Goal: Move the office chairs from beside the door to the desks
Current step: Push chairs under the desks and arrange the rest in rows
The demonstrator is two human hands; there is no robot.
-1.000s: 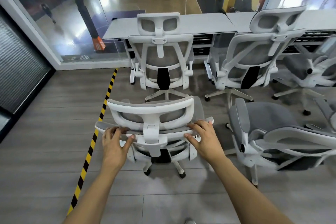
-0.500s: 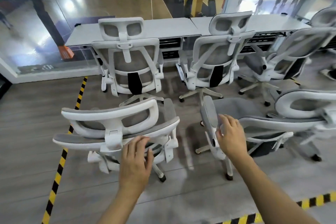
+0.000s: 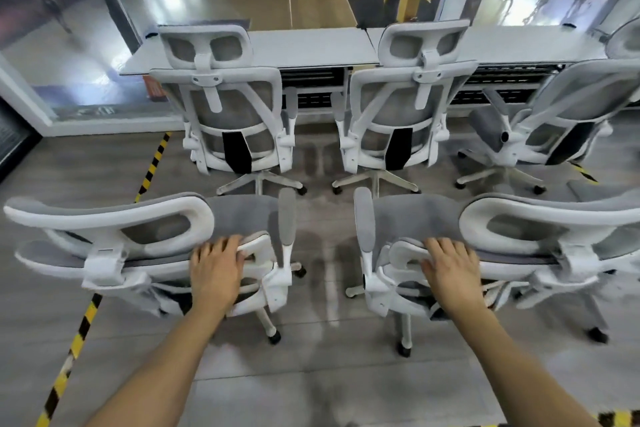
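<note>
chairs (image 3: 114, 217) beneath left hand (image 3: 216, 267), right hand (image 3: 450, 274)

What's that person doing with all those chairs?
A person stands behind two grey-and-white office chairs, left hand resting on the back of the left chair, right hand on the back of the right chair. Three other chairs stand at the desks ahead. It looks like these two are being pushed there too.
</note>
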